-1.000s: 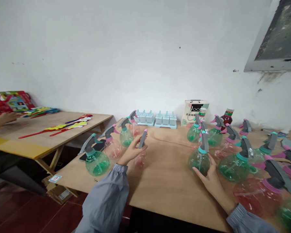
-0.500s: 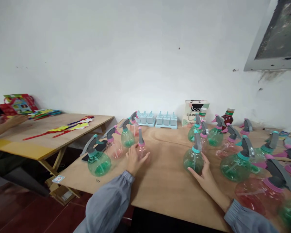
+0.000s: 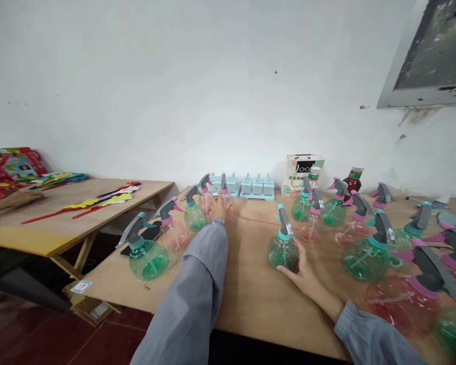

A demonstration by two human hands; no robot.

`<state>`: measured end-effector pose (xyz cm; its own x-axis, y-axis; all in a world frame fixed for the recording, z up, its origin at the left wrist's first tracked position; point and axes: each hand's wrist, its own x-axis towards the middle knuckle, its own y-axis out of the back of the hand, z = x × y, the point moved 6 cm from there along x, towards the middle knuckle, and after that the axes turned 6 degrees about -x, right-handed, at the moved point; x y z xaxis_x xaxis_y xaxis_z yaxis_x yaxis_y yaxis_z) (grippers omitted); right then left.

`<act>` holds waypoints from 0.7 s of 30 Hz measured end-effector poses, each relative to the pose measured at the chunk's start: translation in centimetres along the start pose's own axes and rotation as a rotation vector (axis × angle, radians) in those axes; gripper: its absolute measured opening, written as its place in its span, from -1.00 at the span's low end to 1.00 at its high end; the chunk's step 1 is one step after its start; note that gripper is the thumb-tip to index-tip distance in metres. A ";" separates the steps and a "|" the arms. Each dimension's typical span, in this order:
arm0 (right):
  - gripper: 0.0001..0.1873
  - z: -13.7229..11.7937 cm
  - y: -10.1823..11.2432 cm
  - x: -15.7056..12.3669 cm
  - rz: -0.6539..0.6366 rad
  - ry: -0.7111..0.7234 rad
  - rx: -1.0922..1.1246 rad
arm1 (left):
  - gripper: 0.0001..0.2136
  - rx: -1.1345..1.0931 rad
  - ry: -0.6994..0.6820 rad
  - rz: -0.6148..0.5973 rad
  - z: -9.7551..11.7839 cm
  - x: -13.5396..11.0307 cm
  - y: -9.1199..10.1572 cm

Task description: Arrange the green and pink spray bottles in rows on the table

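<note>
At the back of the table, my left hand [image 3: 217, 208] is closed round the side of a pink spray bottle [image 3: 229, 204], which stands upright. My right hand [image 3: 302, 268] curves round the right side of a green spray bottle [image 3: 282, 252] near the middle, thumb in front and fingers partly hidden behind. To the left stand another green spray bottle [image 3: 149, 259], a pink one [image 3: 174, 236] and a smaller-looking green one [image 3: 195, 217]. Several more bottles crowd the right side, among them a large green one [image 3: 365, 261] and a pink one [image 3: 401, 304] close to my right sleeve.
Pale blue popsicle moulds [image 3: 257, 188] and a paper bag [image 3: 301, 175] stand along the wall. A dark red bottle [image 3: 352, 181] is behind the right-hand group. On the left table [image 3: 99, 228] lie colourful hand-shaped sticks [image 3: 85, 204], and another person's arm [image 3: 13, 203] reaches in.
My left hand has moved the pink spray bottle back toward the moulds. The green spray bottle in my right hand has shifted left, away from the right-hand group. The view has turned slightly.
</note>
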<state>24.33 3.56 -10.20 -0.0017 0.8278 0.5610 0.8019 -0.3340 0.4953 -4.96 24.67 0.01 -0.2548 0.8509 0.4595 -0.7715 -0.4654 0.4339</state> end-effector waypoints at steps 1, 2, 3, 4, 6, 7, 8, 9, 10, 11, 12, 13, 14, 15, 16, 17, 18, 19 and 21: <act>-0.10 0.0 0.0 0.0 0.000 -0.002 0.004 | -0.24 -0.076 -0.004 0.023 0.3 -0.2 0.2; -0.10 0.1 0.1 0.0 0.003 -0.002 0.006 | -0.23 -0.139 -0.012 0.071 0.5 -0.5 0.7; -0.11 0.1 0.1 0.0 0.006 0.000 0.008 | -0.23 -0.173 -0.022 0.134 0.8 -1.1 1.3; -0.11 0.0 0.1 0.0 0.008 0.004 0.006 | -0.25 -0.215 -0.045 0.201 1.1 -1.9 1.9; -0.11 -0.1 0.1 0.0 0.011 0.014 -0.004 | -0.31 -0.286 -0.134 0.245 2.1 -3.9 2.6; -0.11 -0.3 0.1 0.1 0.011 0.020 -0.012 | -0.32 -0.331 -0.194 0.181 2.8 -5.2 2.4; -0.11 -0.5 0.0 0.2 0.013 0.031 -0.020 | -0.32 -0.396 -0.268 0.061 3.8 -6.6 1.9; -0.11 -0.7 -0.2 0.4 0.017 0.046 -0.030 | -0.29 -0.485 -0.353 -0.114 5.0 -8.2 1.0; -0.11 -1.0 -0.4 0.6 0.019 0.065 -0.041 | -0.23 -0.580 -0.416 -0.299 6.1 -10.1 0.1; -0.10 -1.3 -0.7 0.8 0.019 0.087 -0.050 | -0.15 -0.654 -0.450 -0.470 7.2 -11.9 -0.9; -0.09 -1.7 -1.1 1.1 0.017 0.111 -0.059 | -0.07 -0.697 -0.458 -0.591 8.1 -13.5 -1.6; -0.08 -2.0 -1.5 1.4 0.016 0.132 -0.067 | -0.02 -0.725 -0.442 -0.653 8.8 -14.6 -2.2; -0.07 -2.3 -1.8 1.7 0.015 0.149 -0.072 | -0.04 -0.744 -0.407 -0.658 9.2 -15.3 -2.5; -0.07 -2.6 -2.1 1.9 0.010 0.163 -0.076 | -0.08 -0.757 -0.363 -0.630 9.4 -15.6 -2.6; -0.08 -2.8 -2.4 2.1 -0.008 0.175 -0.079 | -0.14 -0.776 -0.314 -0.590 9.4 -15.6 -2.6; -0.08 -3.0 -2.6 2.3 -0.036 0.188 -0.083 | -0.21 -0.803 -0.262 -0.552 9.1 -15.4 -2.4; -0.09 -3.1 -2.7 2.4 -0.069 0.202 -0.089 | -0.27 -0.838 -0.209 -0.529 8.8 -15.1 -2.2; -0.10 -3.2 -2.6 2.5 -0.092 0.214 -0.095 | -0.31 -0.882 -0.152 -0.522 8.3 -14.7 -1.9; -0.12 -3.1 -1.4 2.7 -0.038 0.215 -0.105 | -0.39 -1.004 -0.022 -0.505 7.2 -13.9 -1.2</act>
<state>21.36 4.82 -7.29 -0.1666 0.7294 0.6635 0.7326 -0.3588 0.5784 3.74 11.65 -1.28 0.2225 0.8773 0.4253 -0.9060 0.3472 -0.2421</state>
